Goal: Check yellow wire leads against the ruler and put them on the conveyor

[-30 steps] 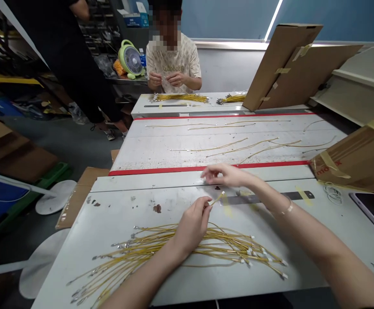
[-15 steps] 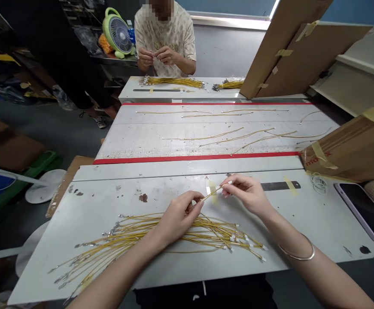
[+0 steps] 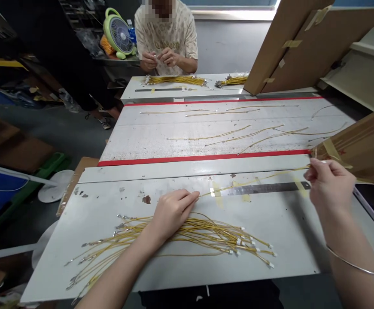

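A thin yellow wire (image 3: 264, 177) stretches between my two hands, above a steel ruler (image 3: 270, 187) taped to the bench. My left hand (image 3: 175, 210) pinches its left end close to the ruler's white-marked end. At the other end, my right hand (image 3: 330, 180) grips the wire near the cardboard box, its fingers closed. Under and around my left wrist lies a loose bundle of yellow wires (image 3: 206, 234). Metal terminals show at the bundle's left ends and small white connectors at its right ends.
Beyond the bench runs a conveyor belt (image 3: 148, 128) with red edges and several scattered wires. A cardboard box (image 3: 360, 141) and a phone (image 3: 373, 210) sit at right. Across the belt a person (image 3: 165, 38) handles something small behind more yellow wire bundles (image 3: 177, 80).
My right hand has moved far to the right with its end of the wire, drawing it out long. My left hand stays near the ruler's left end, lying flatter.
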Demonstrator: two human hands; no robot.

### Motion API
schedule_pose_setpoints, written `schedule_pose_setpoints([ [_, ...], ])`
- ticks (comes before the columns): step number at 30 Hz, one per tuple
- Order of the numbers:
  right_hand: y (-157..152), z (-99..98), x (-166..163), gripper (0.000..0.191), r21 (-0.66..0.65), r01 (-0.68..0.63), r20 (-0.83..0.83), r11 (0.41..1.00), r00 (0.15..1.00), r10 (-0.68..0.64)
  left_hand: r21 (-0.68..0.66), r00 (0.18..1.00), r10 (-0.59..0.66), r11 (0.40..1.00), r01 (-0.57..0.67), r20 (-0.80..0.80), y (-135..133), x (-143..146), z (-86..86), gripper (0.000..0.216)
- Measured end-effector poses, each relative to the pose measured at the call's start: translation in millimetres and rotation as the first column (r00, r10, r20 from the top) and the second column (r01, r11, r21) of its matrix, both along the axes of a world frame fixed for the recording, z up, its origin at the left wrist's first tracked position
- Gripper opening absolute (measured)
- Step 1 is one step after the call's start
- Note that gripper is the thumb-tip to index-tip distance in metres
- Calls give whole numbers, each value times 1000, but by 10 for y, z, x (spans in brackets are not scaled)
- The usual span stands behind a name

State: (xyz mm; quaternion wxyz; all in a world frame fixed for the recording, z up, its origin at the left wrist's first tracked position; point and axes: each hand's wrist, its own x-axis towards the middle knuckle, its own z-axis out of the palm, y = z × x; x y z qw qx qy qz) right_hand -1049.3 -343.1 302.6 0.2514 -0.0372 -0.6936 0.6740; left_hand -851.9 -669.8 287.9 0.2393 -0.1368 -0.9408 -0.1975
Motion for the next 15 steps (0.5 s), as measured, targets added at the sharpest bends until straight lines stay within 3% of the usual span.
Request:
schedule_pose_setpoints([
  [3,255,-127,-65,32,85,44,23,995,999,-46,28,996,-15,1000,12,93,-21,-36,-63,29],
  [7,378,-324,-47,34,145,74,71,987,994,-85,-76,997,20,997,-14,78,-74,-103,-140,30],
  [10,407,-417,-59,38,102,31,151,994,987,-47,-119,990,137,984,-134,17,21,-100,-185,32],
  [12,433,-446,-79,40,54,4,188,999,982,-14,-124,978,202,973,-194,54,174,-56,-220,45],
  [15,486,-459,-101,44,-22,-17,192,1000,981,21,-152,969,140,982,-109,204,410,31,-279,64],
])
